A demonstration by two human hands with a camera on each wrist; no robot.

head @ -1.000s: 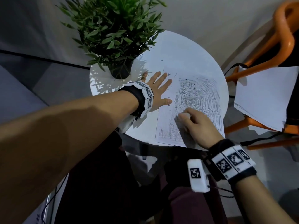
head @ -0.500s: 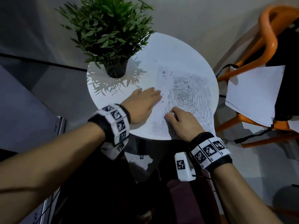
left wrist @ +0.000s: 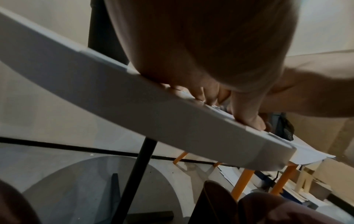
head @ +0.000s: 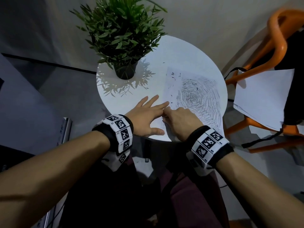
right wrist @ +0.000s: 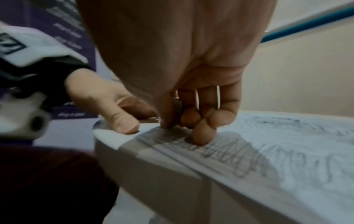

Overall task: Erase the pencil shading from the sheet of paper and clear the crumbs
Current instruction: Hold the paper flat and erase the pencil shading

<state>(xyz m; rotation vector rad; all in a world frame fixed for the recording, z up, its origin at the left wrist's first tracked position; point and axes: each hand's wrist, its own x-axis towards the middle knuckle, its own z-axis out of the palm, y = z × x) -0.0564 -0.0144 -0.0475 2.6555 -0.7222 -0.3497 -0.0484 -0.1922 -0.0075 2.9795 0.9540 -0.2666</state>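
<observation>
1. The left hand (head: pixel 144 119) lies flat with fingers spread on the round white worktop (head: pixel 184 51), beside the paper.
2. The right hand (head: pixel 179 122), fingers curled, pinches an eraser (right wrist: pixel 177 112) against the sheet of paper (head: pixel 205 96).
3. Beyond it lie pencil shading (head: pixel 197 97) and dark crumbs (head: pixel 172 74).

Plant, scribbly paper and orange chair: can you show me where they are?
plant (head: pixel 121 30), head view, on its green leaves.
scribbly paper (head: pixel 197 96), head view, on the pencil shading in its middle.
orange chair (head: pixel 278 38), head view, on its curved orange frame.
</observation>
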